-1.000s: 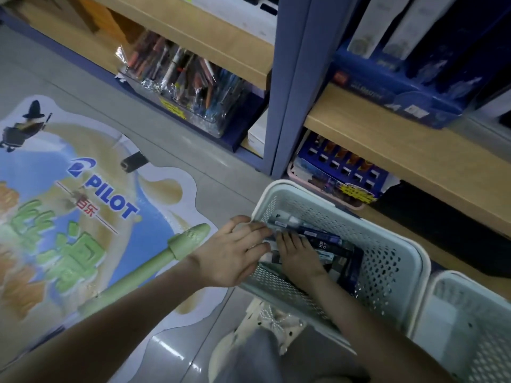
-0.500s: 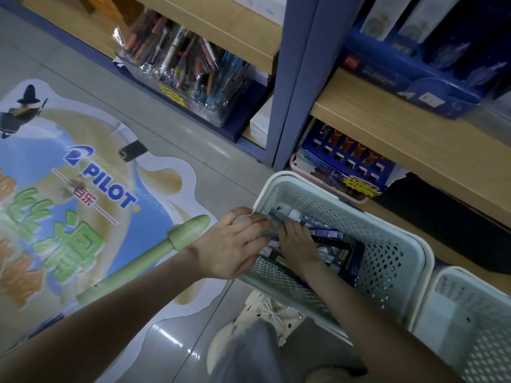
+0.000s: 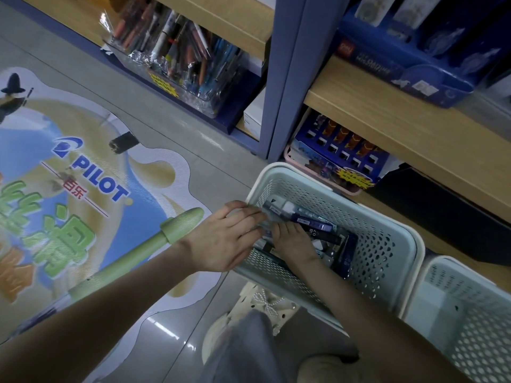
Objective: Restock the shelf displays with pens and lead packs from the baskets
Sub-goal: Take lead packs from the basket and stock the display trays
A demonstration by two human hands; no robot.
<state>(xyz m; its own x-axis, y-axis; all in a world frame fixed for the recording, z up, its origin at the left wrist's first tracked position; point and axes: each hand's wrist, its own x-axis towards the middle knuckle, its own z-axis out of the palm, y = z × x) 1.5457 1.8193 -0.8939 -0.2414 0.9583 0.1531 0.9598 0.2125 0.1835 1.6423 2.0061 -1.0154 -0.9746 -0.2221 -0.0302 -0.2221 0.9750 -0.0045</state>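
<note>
A pale perforated basket [image 3: 387, 219] stands on the floor before the bottom shelf and holds several dark blue lead packs [image 3: 315, 223]. My left hand [image 3: 221, 239] reaches over the basket's left rim, and its fingers lie across the ends of the packs. My right hand [image 3: 294, 243] is inside the basket, palm down, with its fingers curled onto the same bundle. Its thumb and the packs beneath it are hidden. A clear display tray of pens [image 3: 177, 59] sits on the low shelf at the upper left.
A second pale basket [image 3: 470, 305] stands at the right. A blue display box [image 3: 337, 158] in a pink tray sits under the wooden shelf [image 3: 401, 125]. A blue shelf post [image 3: 284, 78] rises behind the basket. A Pilot floor sticker [image 3: 69, 205] covers the floor at left.
Both hands have stayed on the packs at the basket's left end. The right hand's fingers have crept a little toward the left hand. My view has tilted slightly downward.
</note>
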